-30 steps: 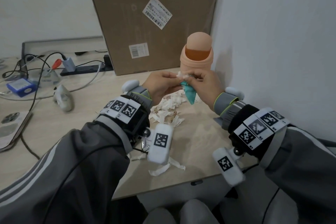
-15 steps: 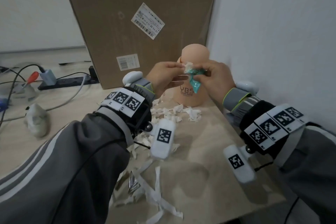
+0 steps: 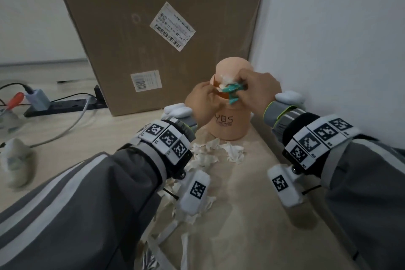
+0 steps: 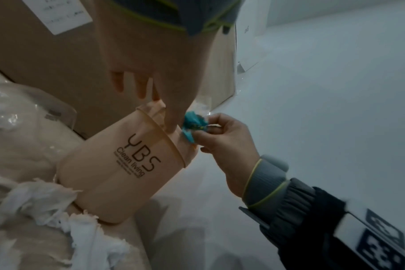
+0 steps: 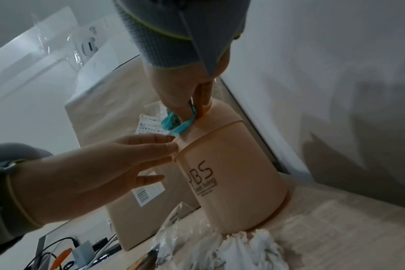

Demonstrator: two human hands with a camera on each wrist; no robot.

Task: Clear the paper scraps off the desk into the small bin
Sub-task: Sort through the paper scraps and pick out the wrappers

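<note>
A small peach bin (image 3: 228, 125) marked "YBS" stands at the desk's far right corner, also seen in the wrist views (image 4: 118, 173) (image 5: 231, 173). My right hand (image 3: 241, 87) pinches a crumpled teal scrap (image 3: 232, 93) with some white paper (image 3: 225, 79) right at the swing flap in the lid. In the right wrist view the teal scrap (image 5: 176, 124) hangs from those fingers at the lid. My left hand (image 3: 215, 93) lies against the bin's left side, straight fingers (image 5: 155, 146) touching the lid rim. Torn white scraps (image 3: 210, 155) lie before the bin.
A big cardboard box (image 3: 164, 28) stands just behind the bin and a white wall (image 3: 328, 50) closes the right. A power strip (image 3: 65, 105) with cables and a pale object (image 3: 15, 162) lie at the left. More paper strips (image 3: 166, 237) trail toward the front edge.
Both hands have risen from above the scrap pile to the bin's lid, carrying the teal and white scraps. The left hand has let go of the scraps and now touches the bin.
</note>
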